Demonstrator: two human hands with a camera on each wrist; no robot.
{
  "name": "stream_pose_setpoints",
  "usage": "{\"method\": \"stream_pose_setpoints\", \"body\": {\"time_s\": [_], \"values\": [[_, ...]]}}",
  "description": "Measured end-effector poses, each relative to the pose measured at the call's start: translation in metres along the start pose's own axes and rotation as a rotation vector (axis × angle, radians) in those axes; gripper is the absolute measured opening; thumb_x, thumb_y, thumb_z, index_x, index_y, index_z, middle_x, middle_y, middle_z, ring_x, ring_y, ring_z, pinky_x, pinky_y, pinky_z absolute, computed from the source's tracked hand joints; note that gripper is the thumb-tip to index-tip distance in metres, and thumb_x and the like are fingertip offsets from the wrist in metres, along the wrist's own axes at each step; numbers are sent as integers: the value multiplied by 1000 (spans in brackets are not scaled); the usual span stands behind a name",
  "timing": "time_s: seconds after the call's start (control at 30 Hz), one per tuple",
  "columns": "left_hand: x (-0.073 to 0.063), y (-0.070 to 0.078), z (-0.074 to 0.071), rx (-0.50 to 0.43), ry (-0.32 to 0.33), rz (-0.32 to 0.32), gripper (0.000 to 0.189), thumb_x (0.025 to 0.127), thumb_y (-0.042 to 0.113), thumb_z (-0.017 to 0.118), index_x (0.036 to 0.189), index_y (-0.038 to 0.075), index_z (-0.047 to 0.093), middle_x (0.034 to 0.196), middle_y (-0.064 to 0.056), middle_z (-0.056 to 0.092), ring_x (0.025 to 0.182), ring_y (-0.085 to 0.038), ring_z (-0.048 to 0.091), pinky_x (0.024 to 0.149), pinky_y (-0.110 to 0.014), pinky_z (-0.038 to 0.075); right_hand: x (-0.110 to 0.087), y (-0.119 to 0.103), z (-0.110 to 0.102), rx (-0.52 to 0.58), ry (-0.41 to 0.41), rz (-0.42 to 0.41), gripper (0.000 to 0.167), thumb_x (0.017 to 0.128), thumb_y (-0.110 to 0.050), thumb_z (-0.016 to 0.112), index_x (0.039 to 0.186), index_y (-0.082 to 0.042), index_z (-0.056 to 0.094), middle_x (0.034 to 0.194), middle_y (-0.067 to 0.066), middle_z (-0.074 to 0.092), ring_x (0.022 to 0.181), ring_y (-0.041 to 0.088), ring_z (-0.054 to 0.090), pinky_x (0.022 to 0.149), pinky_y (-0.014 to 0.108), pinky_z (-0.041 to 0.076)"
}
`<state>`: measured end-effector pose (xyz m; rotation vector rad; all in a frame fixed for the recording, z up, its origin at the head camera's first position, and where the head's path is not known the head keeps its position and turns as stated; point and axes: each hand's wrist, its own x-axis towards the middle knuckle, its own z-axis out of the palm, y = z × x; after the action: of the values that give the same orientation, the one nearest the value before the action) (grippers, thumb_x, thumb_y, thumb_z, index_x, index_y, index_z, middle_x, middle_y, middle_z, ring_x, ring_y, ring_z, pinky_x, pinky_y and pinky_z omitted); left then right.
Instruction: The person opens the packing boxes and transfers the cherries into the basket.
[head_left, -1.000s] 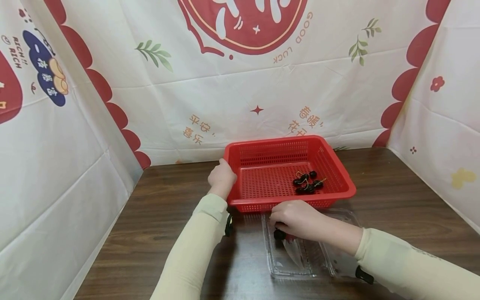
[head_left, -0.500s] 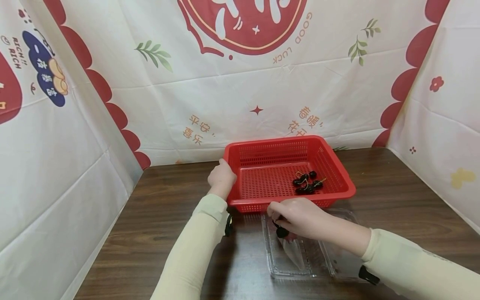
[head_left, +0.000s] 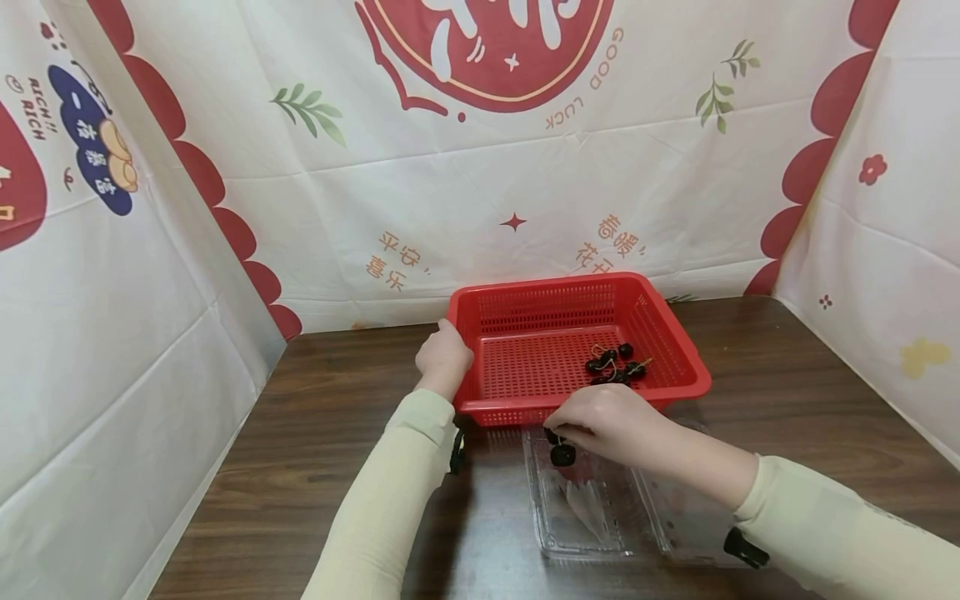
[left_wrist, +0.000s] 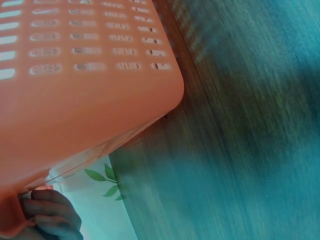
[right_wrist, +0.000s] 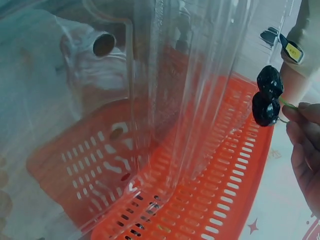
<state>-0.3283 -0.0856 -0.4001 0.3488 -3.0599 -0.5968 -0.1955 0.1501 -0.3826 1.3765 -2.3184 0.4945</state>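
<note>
My left hand (head_left: 445,358) grips the left rim of a red perforated plastic basket (head_left: 540,407); in the left wrist view its fingers (left_wrist: 52,210) curl round the rim. Several dark cherries (head_left: 617,367) with stems lie in the basket's right part. My right hand (head_left: 611,421) is over a clear plastic clamshell box (head_left: 555,521), just in front of the basket. Thumb and fingertips pinch the green stems of two dark cherries (right_wrist: 267,95), which dangle below the hand. The right hand hides part of the box and the basket's front rim.
The opened box has a second half (head_left: 690,525) lying to the right on the brown wooden table (head_left: 322,467). White printed cloth (head_left: 360,225) hangs behind the basket and along both sides. The basket stands close to the rear cloth.
My right hand has risen a little and shifted slightly right and towards the basket, lifting the cherries so they hang in view. The left hand and basket stay put.
</note>
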Motion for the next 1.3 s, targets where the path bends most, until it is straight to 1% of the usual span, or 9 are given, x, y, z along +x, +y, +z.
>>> {"method": "stream_pose_setpoints", "body": {"time_s": [0.13, 0.3, 0.43, 0.57, 0.7, 0.83, 1.0, 1.1, 1.3], "values": [[0, 0, 0, -5, -5, 2, 59, 89, 21, 65, 140, 4, 39, 101, -15, 65, 84, -27, 64, 70, -44, 53, 1, 1, -5, 1, 20, -10, 22, 75, -5, 81, 95, -12, 76, 88, -5, 72, 80, 8, 67, 68, 29, 54], [0, -1, 0, -16, 7, 5, 52, 88, 21, 65, 133, 4, 43, 102, -16, 65, 86, -28, 64, 71, -45, 53, 3, 6, -12, 9, 87, -85, 26, 72, -3, 81, 97, -11, 75, 88, -5, 72, 79, 8, 67, 67, 28, 54], [0, -1, 0, -17, 6, 4, 52, 89, 21, 64, 133, 4, 43, 101, -16, 65, 86, -28, 64, 71, -45, 53, 3, 10, -18, 24, 164, -136, 12, 88, -14, 73, 99, -11, 75, 89, -5, 72, 79, 8, 67, 67, 28, 53], [0, 0, 0, -16, 6, 6, 53, 89, 21, 64, 134, 3, 42, 101, -16, 65, 86, -28, 64, 70, -45, 53, 4, 14, -25, 17, 232, -157, 34, 101, -34, 51, 98, -10, 76, 89, -4, 71, 78, 11, 66, 67, 29, 53], [0, -1, 0, -12, 7, 8, 54, 89, 21, 64, 135, 3, 42, 101, -16, 65, 86, -27, 64, 71, -44, 53, 5, 19, -30, 7, 257, -142, 42, 101, -39, 47, 96, -10, 76, 87, -4, 69, 74, 9, 64, 66, 24, 51], [1, -1, 0, -8, 4, 3, 55, 89, 21, 64, 136, 4, 42, 101, -15, 65, 86, -27, 64, 71, -44, 53, 2, 30, -32, 10, 270, -74, 43, 100, -42, 50, 94, -9, 77, 84, -6, 65, 70, 5, 56, 62, 17, 46], [1, -1, 0, -8, 8, 1, 56, 89, 22, 64, 137, 4, 41, 102, -15, 65, 86, -27, 64, 71, -45, 53, -6, 45, -30, 5, 269, 85, 11, 85, -18, 76, 93, -10, 76, 83, -8, 62, 67, 2, 49, 58, 14, 37], [1, -2, 1, -11, 11, 3, 56, 89, 21, 64, 137, 4, 41, 101, -15, 65, 85, -27, 64, 71, -45, 53, -11, 53, -30, -4, 262, 199, 23, 74, 1, 81, 93, -11, 76, 82, -10, 61, 67, 2, 47, 57, 14, 35], [1, -2, 0, -15, 14, 4, 53, 88, 21, 65, 133, 4, 43, 100, -15, 65, 85, -28, 64, 71, -45, 53, -17, 66, -31, -20, 248, 342, 21, 77, 1, 79, 93, -12, 76, 83, -10, 63, 67, 3, 48, 58, 19, 41]]}}
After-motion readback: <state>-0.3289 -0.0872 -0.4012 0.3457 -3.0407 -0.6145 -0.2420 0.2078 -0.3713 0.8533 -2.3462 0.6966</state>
